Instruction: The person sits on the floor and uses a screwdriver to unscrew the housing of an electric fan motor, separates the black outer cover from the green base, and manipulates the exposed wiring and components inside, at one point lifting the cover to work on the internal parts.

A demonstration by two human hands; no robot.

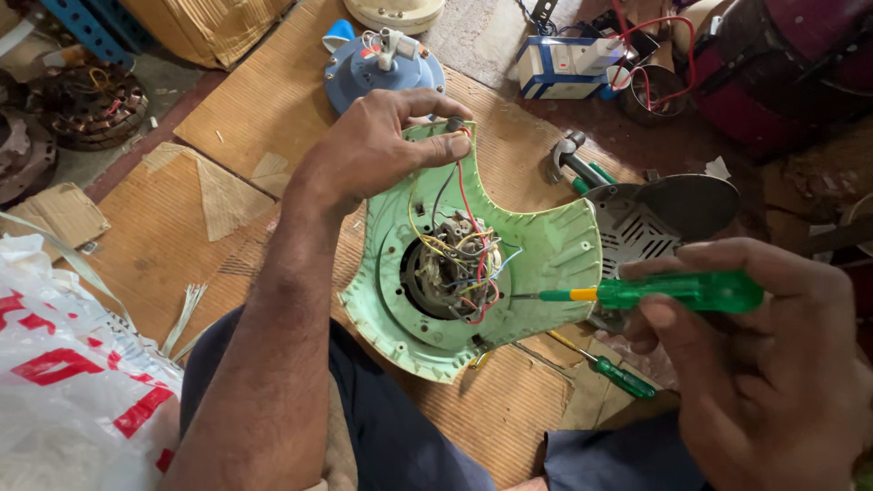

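Lying left of the left hand (373, 150): red-printed white bag (73, 382).

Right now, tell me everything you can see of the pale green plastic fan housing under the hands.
The pale green plastic fan housing lies open side up across the person's lap and the brown cardboard sheet. It has a rounded, ribbed lower rim, a narrower neck at top and looks scuffed and grimy. Its round central opening shows a motor with tangled red, yellow, blue and black wires. The left hand pinches wires at the neck. The right hand holds a green-handled screwdriver, tip at the opening's edge.
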